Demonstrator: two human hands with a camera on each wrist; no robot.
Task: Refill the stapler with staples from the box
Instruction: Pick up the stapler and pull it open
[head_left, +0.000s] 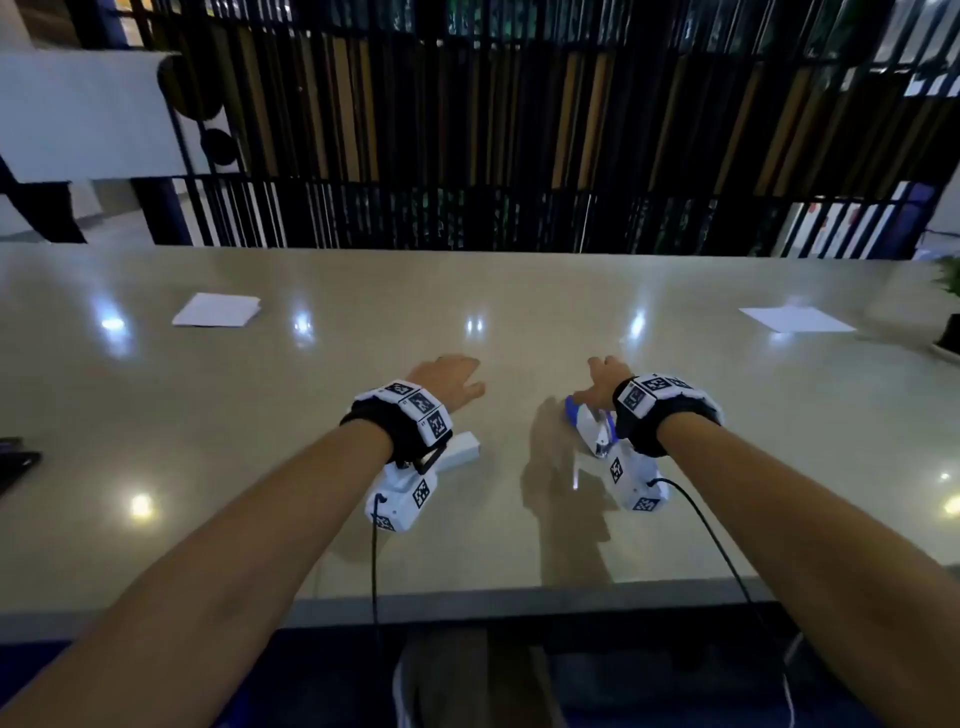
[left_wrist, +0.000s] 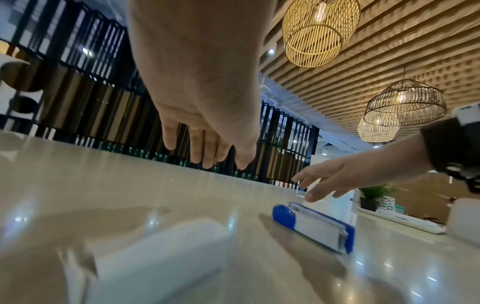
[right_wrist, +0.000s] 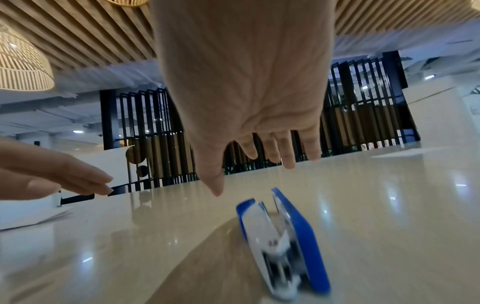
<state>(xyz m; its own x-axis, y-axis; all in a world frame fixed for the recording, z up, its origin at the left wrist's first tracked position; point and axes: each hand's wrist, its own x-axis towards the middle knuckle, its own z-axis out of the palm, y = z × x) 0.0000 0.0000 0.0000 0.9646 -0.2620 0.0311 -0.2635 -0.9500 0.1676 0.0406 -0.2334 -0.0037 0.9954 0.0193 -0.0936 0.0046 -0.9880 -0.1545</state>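
A blue and white stapler (head_left: 589, 423) lies on its side on the beige table (head_left: 311, 467), just below my right wrist. It also shows close up in the right wrist view, stapler (right_wrist: 280, 238), and in the left wrist view, stapler (left_wrist: 314, 225). A small white staple box (head_left: 465, 447) lies under my left wrist, and is a blurred white box (left_wrist: 161, 253) in the left wrist view. My left hand (head_left: 447, 382) and right hand (head_left: 605, 382) hover past these, fingers spread and holding nothing. The right thumb (right_wrist: 215, 185) hangs just beyond the stapler's front.
White paper sheets lie at the far left (head_left: 215, 310) and far right (head_left: 797, 318). A potted plant (head_left: 950, 312) stands at the right edge and a dark object (head_left: 15, 462) at the left edge. A black slatted screen (head_left: 467, 156) backs the table.
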